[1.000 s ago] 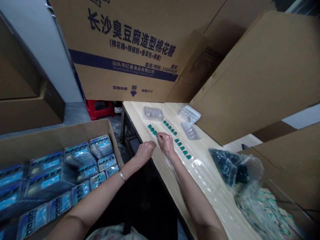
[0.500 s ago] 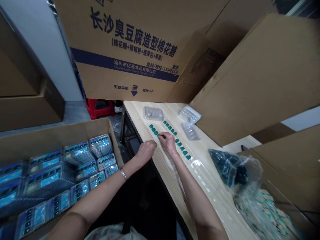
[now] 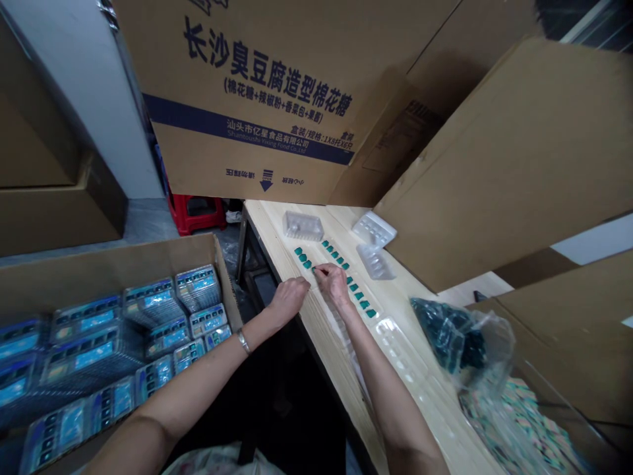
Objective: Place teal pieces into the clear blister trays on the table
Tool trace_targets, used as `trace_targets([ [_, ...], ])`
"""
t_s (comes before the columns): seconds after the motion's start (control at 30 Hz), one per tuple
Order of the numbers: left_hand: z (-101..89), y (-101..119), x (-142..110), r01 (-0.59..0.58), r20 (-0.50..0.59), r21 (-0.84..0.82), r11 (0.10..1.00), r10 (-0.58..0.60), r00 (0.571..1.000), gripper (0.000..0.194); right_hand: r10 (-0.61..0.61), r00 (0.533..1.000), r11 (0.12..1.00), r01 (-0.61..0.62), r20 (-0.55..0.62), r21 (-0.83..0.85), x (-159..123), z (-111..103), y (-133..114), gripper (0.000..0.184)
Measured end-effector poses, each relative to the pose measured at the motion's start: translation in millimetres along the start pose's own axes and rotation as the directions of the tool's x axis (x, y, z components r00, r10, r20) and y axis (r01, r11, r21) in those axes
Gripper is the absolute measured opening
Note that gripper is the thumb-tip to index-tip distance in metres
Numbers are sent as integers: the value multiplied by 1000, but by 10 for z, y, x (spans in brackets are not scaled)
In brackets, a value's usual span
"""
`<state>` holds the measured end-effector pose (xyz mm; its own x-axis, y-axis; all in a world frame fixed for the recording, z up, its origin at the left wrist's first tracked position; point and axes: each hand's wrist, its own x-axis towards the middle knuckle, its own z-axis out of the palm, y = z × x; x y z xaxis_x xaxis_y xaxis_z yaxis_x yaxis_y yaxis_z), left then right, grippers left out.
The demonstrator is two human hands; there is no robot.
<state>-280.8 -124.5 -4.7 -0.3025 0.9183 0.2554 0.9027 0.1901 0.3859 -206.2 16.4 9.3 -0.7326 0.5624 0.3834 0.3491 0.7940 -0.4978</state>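
Observation:
My right hand (image 3: 334, 285) is over the wooden table, thumb and fingertips pinched on a small dark green piece (image 3: 314, 270) at the near end of a short row. Its fingers partly cover that piece. Several matching green pieces (image 3: 302, 258) continue the row away from me. Beyond the hand, a second line of green pieces (image 3: 335, 254) sits in a clear plastic blister tray, and more green pieces (image 3: 364, 304) lie nearer me. My left hand (image 3: 288, 301) is closed at the table's left edge; whatever its fingers hold, if anything, is hidden.
Clear trays (image 3: 302, 226) stand at the table's far end; another clear tray (image 3: 401, 349) lies nearer. A plastic bag of dark green pieces (image 3: 448, 336) is at right. A carton (image 3: 148, 249) of blue-labelled packs stands at left. Large cardboard boxes (image 3: 277, 79) wall the back and right.
My right hand has shifted slightly toward me along the row, and the green piece at its fingertips now lies at the row's near end. My left hand has stayed nearly still.

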Motion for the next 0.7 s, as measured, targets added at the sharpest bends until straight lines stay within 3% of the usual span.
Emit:
trace_targets([
  [0.2,-2,-16,5,-5,-3,-2,1000,5,1000,25,-101,987,980,119,122,-156,-11,11,-125,20],
  [0.3,17,-31,-4,-1,-5,-16,1000,1,1000,24,-22,997,995,30,78,-91,-20,55,-91,21],
  [0.4,40,-46,-21,1,-12,-37,999,-1,1000,23,164,986,976,-162,-3,145,-16,82,13,20],
  [0.57,26,-73,17,-4,-89,-170,985,-11,996,23,400,917,799,-347,-3,492,35,-32,46,23],
  [0.7,-36,-67,163,-1,-286,-470,883,-151,946,20,496,855,485,-418,152,768,15,-181,-126,26],
])
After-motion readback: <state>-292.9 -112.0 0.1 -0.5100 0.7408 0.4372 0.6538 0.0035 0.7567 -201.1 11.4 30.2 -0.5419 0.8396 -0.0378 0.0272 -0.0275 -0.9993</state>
